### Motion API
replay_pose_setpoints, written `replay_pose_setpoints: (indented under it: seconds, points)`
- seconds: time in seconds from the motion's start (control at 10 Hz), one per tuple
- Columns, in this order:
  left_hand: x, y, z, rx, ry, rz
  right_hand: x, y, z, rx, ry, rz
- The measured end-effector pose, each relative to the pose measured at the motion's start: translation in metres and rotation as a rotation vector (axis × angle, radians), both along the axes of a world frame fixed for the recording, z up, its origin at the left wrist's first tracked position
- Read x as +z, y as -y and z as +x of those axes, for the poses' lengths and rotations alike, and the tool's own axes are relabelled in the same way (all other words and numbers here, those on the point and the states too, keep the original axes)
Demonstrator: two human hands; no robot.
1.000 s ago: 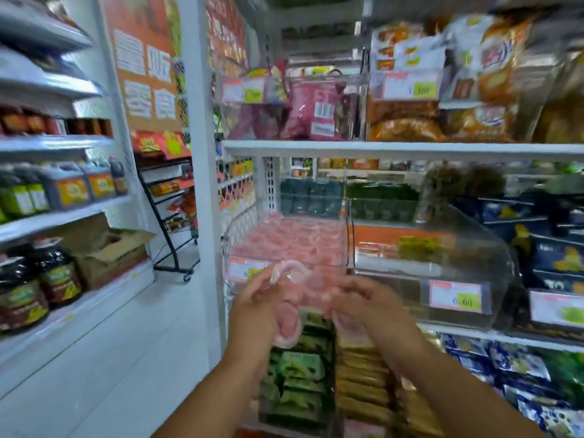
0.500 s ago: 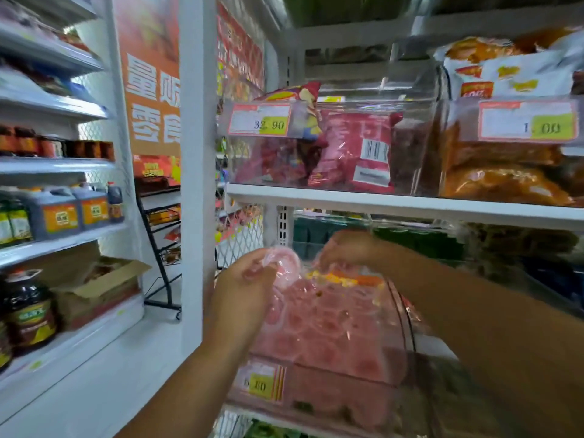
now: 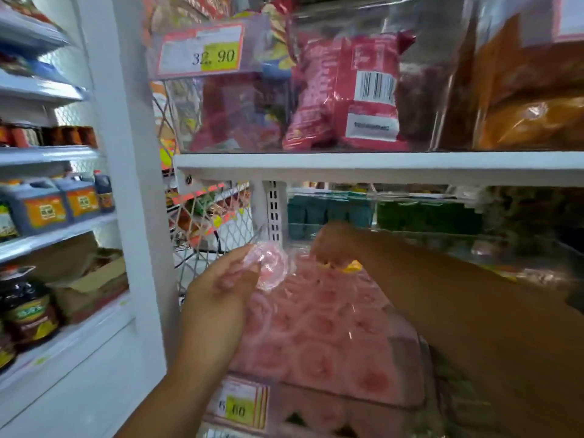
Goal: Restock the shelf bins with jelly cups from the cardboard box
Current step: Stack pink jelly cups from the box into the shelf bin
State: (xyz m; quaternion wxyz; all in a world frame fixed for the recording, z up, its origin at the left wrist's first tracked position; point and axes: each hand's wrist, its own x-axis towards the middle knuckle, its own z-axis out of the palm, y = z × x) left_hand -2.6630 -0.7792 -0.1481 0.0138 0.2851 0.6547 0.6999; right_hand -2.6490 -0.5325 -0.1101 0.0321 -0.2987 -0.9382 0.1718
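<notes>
A clear shelf bin [image 3: 407, 403] on the lower shelf is packed with several pink jelly cups [image 3: 319, 336]. My left hand [image 3: 221, 298] holds one pink jelly cup [image 3: 271, 263] at the bin's near left corner, just above the pile. My right hand [image 3: 335, 245] reaches to the back of the bin with its fingers curled down onto the cups. What those fingers hold is hidden. A small yellow-orange packet [image 3: 349, 266] shows just under that hand.
A white shelf board [image 3: 379, 167] runs close above the bin, carrying clear bins of red snack bags [image 3: 341, 90]. A price tag [image 3: 240, 406] marks the bin's front. Left are a white post [image 3: 139, 216], sauce bottles [image 3: 28, 311] and an open cardboard box [image 3: 88, 286].
The view has moved closer to the bin. My right hand went from the front of the bin to its back. My left hand rose with the cup to the bin's rim.
</notes>
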Motion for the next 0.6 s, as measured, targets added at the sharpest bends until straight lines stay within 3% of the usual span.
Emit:
replay_pose_setpoints:
  seconds: [0.2,0.3,0.4,0.6]
  points:
    - [0.01,0.005,0.019,-0.014,-0.008,-0.031,-0.001,0.005,0.008,-0.071,-0.049,-0.004]
    - [0.006,0.003,0.013,-0.044,0.017,0.012,0.005,0.006,0.011,-0.159,-0.132,-0.163]
    - [0.004,0.002,0.012,-0.021,0.019,0.007,0.008,0.01,0.012,-0.183,-0.082,-0.209]
    - [0.001,0.001,0.007,0.028,-0.002,-0.037,0.017,0.003,0.022,-0.267,0.01,0.101]
